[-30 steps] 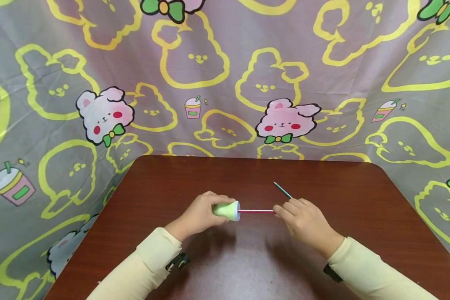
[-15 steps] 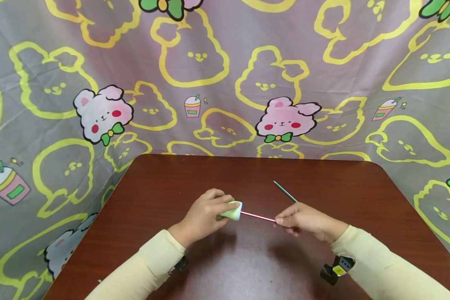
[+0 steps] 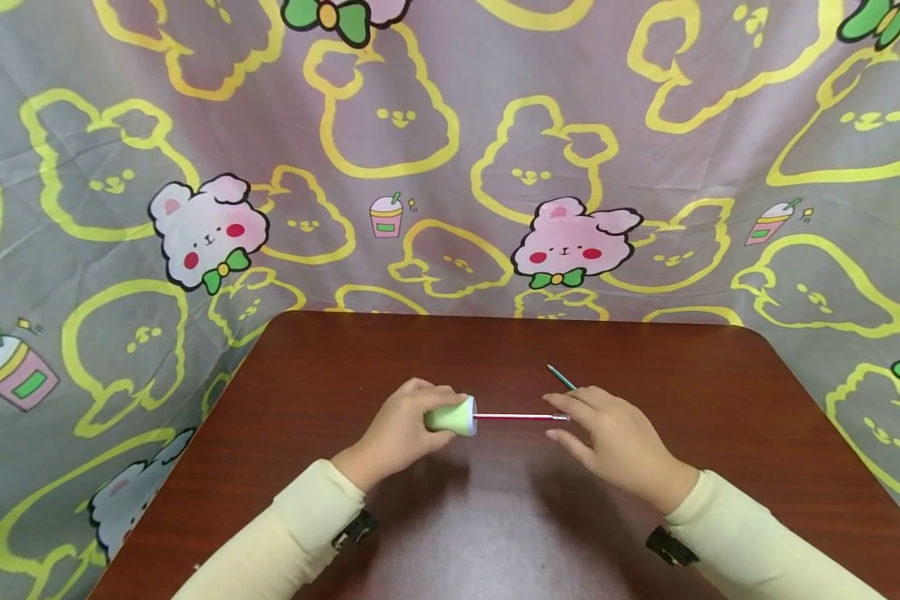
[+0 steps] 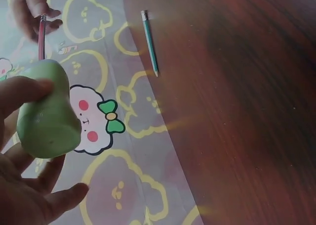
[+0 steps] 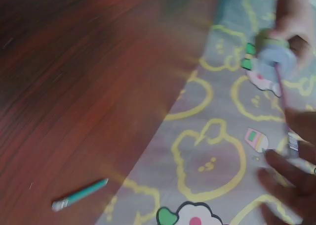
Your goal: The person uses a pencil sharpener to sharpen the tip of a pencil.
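My left hand [image 3: 393, 429] grips a pale green pencil sharpener [image 3: 450, 417] by its waist, holding it sideways above the table. Its whitish end faces right. A red pencil [image 3: 513, 416] is inserted in that end, and its eraser end points toward my right hand [image 3: 622, 442]. The right hand's thumb and fingers are spread around the eraser end, with a gap showing between them in the head view. In the left wrist view the sharpener's rounded base [image 4: 49, 131] is nearest, with the thumb across its side. The pencil's tip is hidden inside the sharpener.
A teal pencil [image 3: 561, 377] lies on the dark reddish-brown table [image 3: 390, 350], behind the right hand and partly covered by it. A grey curtain [image 3: 450, 192] printed with yellow outlines and rabbit faces surrounds the table's back and sides.
The right hand first gripped the red pencil, then turned it with the wrist rolled over. Now its fingers have come off the pencil. The left hand still holds the sharpener, tilting it slightly between frames.
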